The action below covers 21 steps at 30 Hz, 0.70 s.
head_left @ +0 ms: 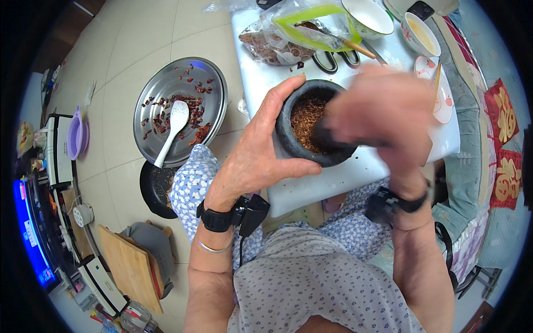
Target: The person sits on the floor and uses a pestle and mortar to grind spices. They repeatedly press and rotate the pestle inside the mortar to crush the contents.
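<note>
A dark stone mortar stands on the white-covered table in front of me. Coarse reddish-brown crushed chili lies inside it. My left hand wraps the mortar's left side, thumb along the near rim and fingers toward the far rim. Blurred by motion, my right hand grips a dark pestle, whose lower end is down in the crushed chili at the bowl's right side. The pestle's upper part is hidden by the hand.
Left of the table, a steel basin holds dried chili pieces and a white spatula; a black pan sits below it. Behind the mortar are a plastic bag of chili, scissors and bowls. An oval plate lies right.
</note>
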Each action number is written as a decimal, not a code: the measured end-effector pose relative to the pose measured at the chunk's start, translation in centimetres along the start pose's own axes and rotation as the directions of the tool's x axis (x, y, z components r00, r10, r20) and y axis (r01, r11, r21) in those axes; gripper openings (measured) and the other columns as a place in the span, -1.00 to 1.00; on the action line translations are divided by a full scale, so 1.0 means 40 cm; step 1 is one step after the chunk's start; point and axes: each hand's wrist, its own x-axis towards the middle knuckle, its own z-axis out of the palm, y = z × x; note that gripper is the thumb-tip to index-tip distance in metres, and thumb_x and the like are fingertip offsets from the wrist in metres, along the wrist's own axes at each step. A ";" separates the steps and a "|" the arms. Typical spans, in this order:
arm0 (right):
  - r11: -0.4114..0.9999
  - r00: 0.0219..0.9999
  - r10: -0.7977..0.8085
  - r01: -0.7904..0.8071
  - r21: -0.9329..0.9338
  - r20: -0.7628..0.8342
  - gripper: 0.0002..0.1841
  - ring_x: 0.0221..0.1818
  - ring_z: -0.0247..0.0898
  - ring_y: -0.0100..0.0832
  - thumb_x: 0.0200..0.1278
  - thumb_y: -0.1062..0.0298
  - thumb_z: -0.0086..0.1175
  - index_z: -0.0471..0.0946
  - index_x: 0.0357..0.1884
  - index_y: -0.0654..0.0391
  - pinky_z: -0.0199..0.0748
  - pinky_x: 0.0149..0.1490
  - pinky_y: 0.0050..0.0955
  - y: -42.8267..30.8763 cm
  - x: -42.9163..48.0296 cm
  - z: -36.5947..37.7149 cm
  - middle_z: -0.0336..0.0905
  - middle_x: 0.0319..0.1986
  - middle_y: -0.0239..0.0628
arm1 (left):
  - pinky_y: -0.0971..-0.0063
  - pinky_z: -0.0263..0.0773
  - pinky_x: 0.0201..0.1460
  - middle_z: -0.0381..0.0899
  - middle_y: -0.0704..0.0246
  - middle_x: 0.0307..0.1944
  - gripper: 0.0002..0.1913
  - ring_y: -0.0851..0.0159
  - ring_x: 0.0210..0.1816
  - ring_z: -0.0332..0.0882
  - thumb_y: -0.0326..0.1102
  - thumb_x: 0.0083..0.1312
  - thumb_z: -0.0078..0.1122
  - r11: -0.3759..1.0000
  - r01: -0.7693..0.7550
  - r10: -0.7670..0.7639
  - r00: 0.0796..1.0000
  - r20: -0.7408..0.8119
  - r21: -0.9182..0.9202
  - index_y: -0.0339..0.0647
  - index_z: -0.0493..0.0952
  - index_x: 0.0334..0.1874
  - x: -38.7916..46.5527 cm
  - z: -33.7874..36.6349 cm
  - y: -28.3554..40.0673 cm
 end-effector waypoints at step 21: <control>0.923 0.925 -0.370 0.377 0.078 -0.089 -0.56 -0.60 0.40 -0.40 0.48 0.29 -0.19 0.34 -0.65 0.16 0.48 -0.34 -0.32 0.000 -0.011 -0.005 0.43 -0.59 -0.21 | 0.32 0.22 0.47 0.38 0.22 0.30 0.12 0.18 0.36 0.36 -0.28 -0.17 0.64 0.996 0.034 -0.034 0.999 -0.002 -0.083 -0.17 0.15 0.51 0.001 0.005 0.009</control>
